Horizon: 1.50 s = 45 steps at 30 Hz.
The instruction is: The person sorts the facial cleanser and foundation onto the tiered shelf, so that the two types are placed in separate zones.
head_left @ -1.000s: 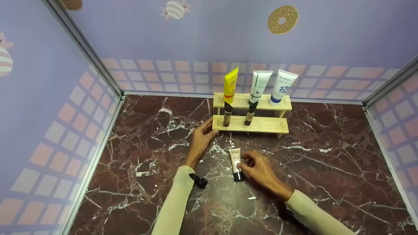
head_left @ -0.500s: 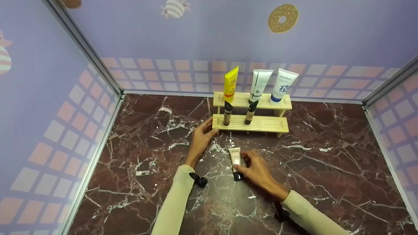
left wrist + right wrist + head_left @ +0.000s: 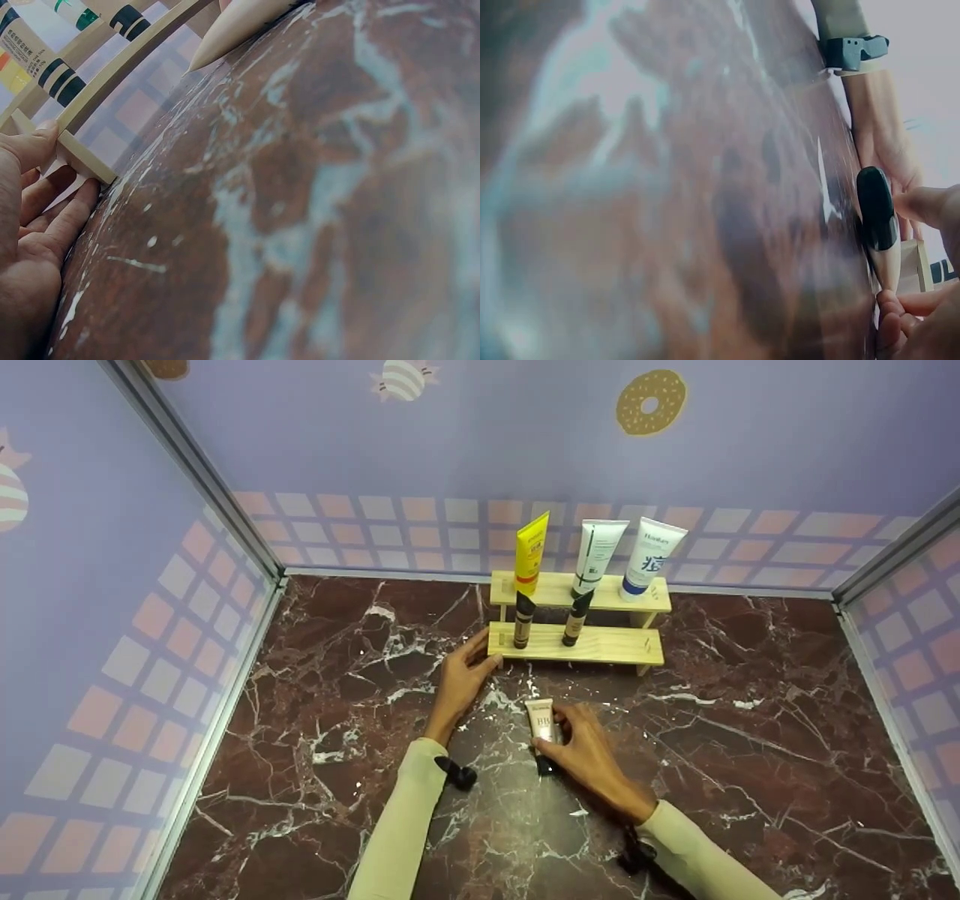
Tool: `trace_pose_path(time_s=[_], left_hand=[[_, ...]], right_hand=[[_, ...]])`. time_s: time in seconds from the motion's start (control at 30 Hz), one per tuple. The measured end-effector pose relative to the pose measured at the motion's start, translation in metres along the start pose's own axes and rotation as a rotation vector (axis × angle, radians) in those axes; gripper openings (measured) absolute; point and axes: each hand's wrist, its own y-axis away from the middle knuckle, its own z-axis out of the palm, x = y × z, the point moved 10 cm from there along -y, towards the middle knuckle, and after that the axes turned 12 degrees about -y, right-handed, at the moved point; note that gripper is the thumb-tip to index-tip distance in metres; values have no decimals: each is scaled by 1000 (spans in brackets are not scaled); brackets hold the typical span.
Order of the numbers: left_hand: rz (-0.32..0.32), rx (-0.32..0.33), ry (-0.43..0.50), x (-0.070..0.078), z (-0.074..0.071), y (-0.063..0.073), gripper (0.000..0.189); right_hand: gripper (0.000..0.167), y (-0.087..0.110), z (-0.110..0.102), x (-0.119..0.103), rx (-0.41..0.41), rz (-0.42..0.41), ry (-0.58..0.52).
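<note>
A beige BB cream tube [image 3: 541, 718] with a black cap lies on the marble-patterned table, its cap end toward the person. My right hand [image 3: 592, 754] pinches it, thumb over the lower left side and fingers along the right edge. From the right wrist, the black cap [image 3: 876, 208] shows between thumb and fingers. My left hand [image 3: 460, 679] holds the left end of a two-tier wooden rack [image 3: 619, 646]; in the left wrist view its thumb touches the shelf corner and its fingers lie by the leg. Two small dark-capped tubes [image 3: 574, 621] stand on the lower tier.
On the upper tier stand a yellow tube [image 3: 530, 556], a white-green tube [image 3: 598, 556] and a white tube with a blue cap [image 3: 651, 561]. Behind the rack rises a purple patterned wall [image 3: 480, 442]. Side walls flank the table, and white specks lie before the rack.
My right hand has shifted left over the BB cream tube, its thumb moving across to the tube's left side and closing on it. The left hand has stayed at the rack.
</note>
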Motion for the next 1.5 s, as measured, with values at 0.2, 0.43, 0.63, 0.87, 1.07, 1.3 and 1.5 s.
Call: trace_pose_path(time_s=[0.2, 0.43, 0.63, 0.87, 1.07, 1.3, 1.5], left_hand=[[-2, -2, -9, 1, 0, 0, 61], [6, -6, -21, 3, 1, -1, 61], [22, -3, -30, 4, 0, -2, 60], [24, 0, -55, 4, -2, -1, 61], [19, 11, -54, 3, -4, -1, 61], [28, 17, -19, 1, -2, -2, 59], [20, 15, -38, 1, -2, -2, 60]], right_hand=[[69, 0, 2, -2, 14, 15, 18], [65, 1, 1, -7, 54, -44, 66], [57, 1, 4, -8, 47, -53, 80], [51, 2, 4, -6, 42, -27, 48], [49, 0, 2, -7, 33, -13, 36], [46, -1, -10, -4, 31, 37, -73], [46, -5, -30, -3, 98, 21, -128]])
